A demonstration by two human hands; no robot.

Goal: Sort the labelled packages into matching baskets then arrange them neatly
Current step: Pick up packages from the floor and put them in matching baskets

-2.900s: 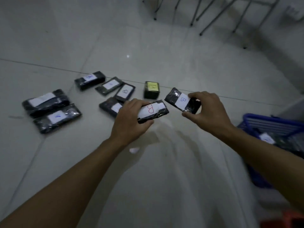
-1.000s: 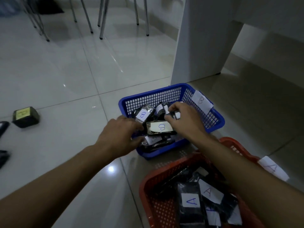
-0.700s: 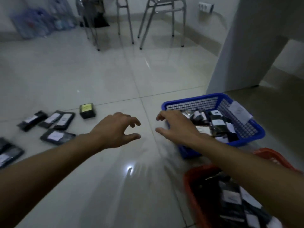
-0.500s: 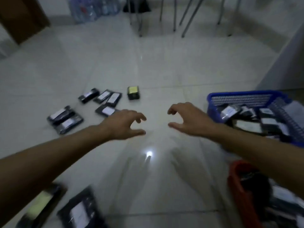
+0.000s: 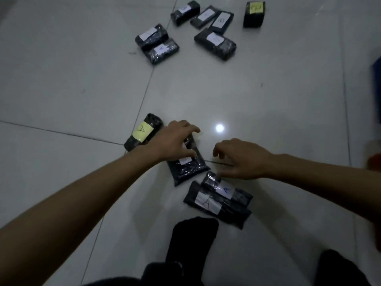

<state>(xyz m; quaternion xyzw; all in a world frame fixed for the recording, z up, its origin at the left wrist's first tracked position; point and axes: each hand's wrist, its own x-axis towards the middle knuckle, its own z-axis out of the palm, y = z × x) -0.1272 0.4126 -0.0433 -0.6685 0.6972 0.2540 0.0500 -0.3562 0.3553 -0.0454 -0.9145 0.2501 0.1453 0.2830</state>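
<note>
Two baskets show only as slivers, blue (image 5: 377, 83) and red (image 5: 374, 157), contents unseen. Your left hand (image 5: 175, 143) grasps a package (image 5: 188, 168); your right hand (image 5: 245, 159) hovers loosely curled, holding nothing.

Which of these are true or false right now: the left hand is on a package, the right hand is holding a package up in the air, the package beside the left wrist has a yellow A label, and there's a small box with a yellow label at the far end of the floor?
1. The left hand is on a black package lying on the floor. True.
2. The right hand holds a package up in the air. False: it holds nothing and hangs just above the two stacked A packages.
3. The package beside the left wrist has a yellow A label. True.
4. A small box with a yellow label sits at the far end. True.
5. Every package on the floor has a yellow label. False: most labels are white.
</note>
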